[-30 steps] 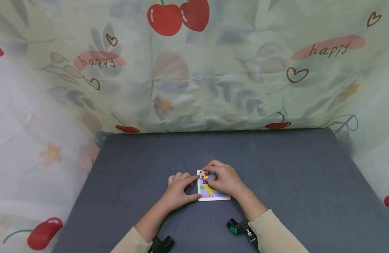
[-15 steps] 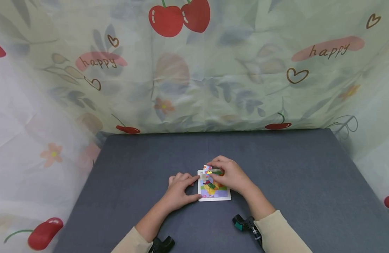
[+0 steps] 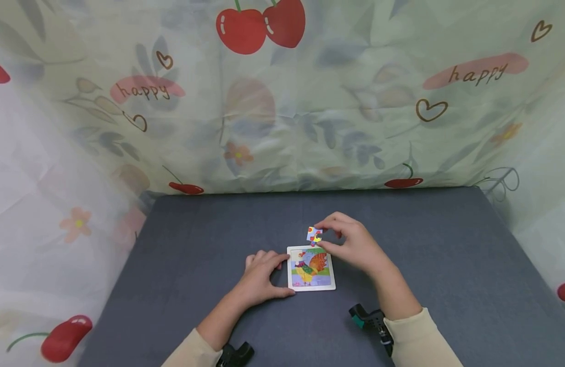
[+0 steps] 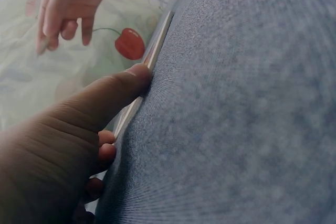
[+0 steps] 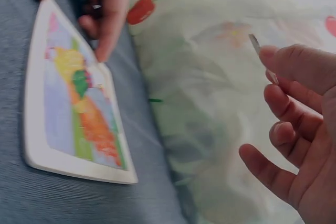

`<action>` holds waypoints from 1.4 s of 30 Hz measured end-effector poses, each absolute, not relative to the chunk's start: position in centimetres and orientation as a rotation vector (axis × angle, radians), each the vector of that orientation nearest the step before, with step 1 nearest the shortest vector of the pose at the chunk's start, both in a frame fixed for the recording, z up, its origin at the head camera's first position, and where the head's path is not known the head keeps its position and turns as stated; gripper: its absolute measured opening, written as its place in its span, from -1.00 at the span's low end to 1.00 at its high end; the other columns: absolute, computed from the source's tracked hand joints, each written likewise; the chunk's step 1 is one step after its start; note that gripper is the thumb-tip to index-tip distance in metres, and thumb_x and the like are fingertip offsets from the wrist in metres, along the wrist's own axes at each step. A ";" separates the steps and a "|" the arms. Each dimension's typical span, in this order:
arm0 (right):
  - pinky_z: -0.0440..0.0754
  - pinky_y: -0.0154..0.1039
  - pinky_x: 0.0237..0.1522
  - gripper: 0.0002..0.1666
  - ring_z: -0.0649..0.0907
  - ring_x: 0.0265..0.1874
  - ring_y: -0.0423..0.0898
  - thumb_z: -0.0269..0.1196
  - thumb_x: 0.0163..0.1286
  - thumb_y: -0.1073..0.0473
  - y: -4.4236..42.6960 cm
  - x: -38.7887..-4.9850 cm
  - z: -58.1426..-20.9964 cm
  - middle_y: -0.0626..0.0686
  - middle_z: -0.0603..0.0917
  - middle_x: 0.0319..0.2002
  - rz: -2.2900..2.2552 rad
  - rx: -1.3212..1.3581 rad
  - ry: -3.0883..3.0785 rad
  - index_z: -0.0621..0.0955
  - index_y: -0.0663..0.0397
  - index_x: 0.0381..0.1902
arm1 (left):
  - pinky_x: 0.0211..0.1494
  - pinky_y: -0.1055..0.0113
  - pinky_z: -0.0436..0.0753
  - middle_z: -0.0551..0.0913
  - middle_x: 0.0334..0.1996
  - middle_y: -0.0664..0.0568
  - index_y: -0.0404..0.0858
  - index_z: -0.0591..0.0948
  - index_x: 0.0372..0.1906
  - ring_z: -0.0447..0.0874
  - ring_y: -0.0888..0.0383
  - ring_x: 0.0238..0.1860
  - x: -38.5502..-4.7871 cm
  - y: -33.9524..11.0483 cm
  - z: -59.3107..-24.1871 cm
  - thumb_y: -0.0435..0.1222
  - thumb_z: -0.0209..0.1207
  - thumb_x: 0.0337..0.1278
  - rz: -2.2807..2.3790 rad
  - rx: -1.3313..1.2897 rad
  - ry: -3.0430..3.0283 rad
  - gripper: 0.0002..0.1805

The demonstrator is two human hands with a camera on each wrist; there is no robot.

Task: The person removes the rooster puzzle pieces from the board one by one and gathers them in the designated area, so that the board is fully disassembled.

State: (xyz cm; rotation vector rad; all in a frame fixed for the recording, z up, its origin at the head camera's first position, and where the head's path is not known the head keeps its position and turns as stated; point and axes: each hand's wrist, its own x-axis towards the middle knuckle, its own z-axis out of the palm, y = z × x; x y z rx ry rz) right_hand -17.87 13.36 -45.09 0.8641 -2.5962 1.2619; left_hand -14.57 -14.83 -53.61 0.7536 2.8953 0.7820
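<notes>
A small jigsaw puzzle piece (image 3: 313, 235), brightly patterned, is pinched between thumb and fingertips of my right hand (image 3: 356, 244), above the far edge of the puzzle board. In the right wrist view the piece (image 5: 254, 43) shows nearly edge-on. The white-framed puzzle board (image 3: 312, 288) lies flat on the table, with a colourful rooster-like picture inside and a pale gap near its upper left. My left hand (image 3: 261, 278) rests at the board's left side, its extended index finger and thumb touching the frame. In the left wrist view the thumb (image 4: 126, 80) presses the frame's edge.
A dark grey cloth covers the table (image 3: 402, 229). Behind it hangs a pale curtain (image 3: 356, 102) printed with cherries and "happy". Black wrist devices (image 3: 236, 354) sit below both hands. Beyond the table's right corner is a thin looped stand (image 3: 500, 181).
My right hand has lifted the puzzle piece out of the board's upper left and carried it up and to the right, uncovering the picture. My left hand has stayed almost still.
</notes>
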 end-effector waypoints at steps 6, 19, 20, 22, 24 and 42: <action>0.57 -0.23 -0.24 -0.59 0.56 -0.25 -0.16 0.53 0.22 0.31 14.4 -17.3 -43.4 -0.11 0.64 -0.08 1.308 0.853 -2.527 0.77 0.00 0.04 | 0.02 0.07 0.16 0.42 -0.23 0.27 -0.08 0.57 0.34 0.28 0.22 -0.14 -14.6 -14.8 -53.5 0.25 0.47 -0.07 0.765 0.763 2.897 -0.13; 0.49 -0.39 -0.21 -0.58 0.55 -0.29 -0.13 0.54 0.14 0.42 17.7 -17.8 -42.7 -0.02 0.69 -0.11 1.341 0.803 -2.412 0.77 0.07 -0.03 | 0.01 0.07 0.14 0.42 -0.22 0.26 -0.10 0.53 0.40 0.26 0.22 -0.16 -14.5 -15.2 -53.7 0.19 0.45 0.01 0.776 0.813 2.914 -0.14; 0.49 -0.40 -0.20 -0.59 0.55 -0.30 -0.11 0.54 0.14 0.43 18.0 -17.9 -42.8 0.00 0.69 -0.12 1.348 0.790 -2.410 0.77 0.08 -0.03 | 0.01 0.07 0.14 0.42 -0.22 0.26 -0.10 0.53 0.40 0.26 0.22 -0.16 -14.6 -15.2 -53.7 0.19 0.45 0.01 0.776 0.812 2.914 -0.14; 0.47 -0.42 -0.21 -0.60 0.54 -0.30 -0.05 0.53 0.14 0.43 18.6 -18.0 -43.1 0.04 0.69 -0.12 1.365 0.759 -2.414 0.77 0.12 -0.04 | 0.01 0.07 0.14 0.42 -0.22 0.26 -0.10 0.54 0.39 0.26 0.22 -0.16 -14.6 -15.2 -53.7 0.20 0.45 0.01 0.777 0.816 2.917 -0.15; 0.47 -0.40 -0.22 -0.61 0.53 -0.30 0.00 0.53 0.15 0.44 19.3 -18.1 -43.3 0.07 0.70 -0.12 1.378 0.723 -2.426 0.76 0.17 -0.03 | 0.02 0.07 0.15 0.42 -0.22 0.26 -0.11 0.54 0.39 0.26 0.22 -0.16 -14.6 -15.2 -53.8 0.19 0.45 0.01 0.778 0.820 2.915 -0.14; 0.46 -0.39 -0.25 -0.68 0.47 -0.26 -0.12 0.42 0.38 0.21 24.9 -18.8 -45.4 0.12 0.58 -0.07 1.413 0.419 -2.665 0.73 0.12 0.08 | 0.02 0.07 0.16 0.43 -0.23 0.26 -0.09 0.56 0.37 0.26 0.23 -0.18 -14.5 -15.0 -53.9 0.18 0.46 0.00 0.785 0.841 2.924 -0.17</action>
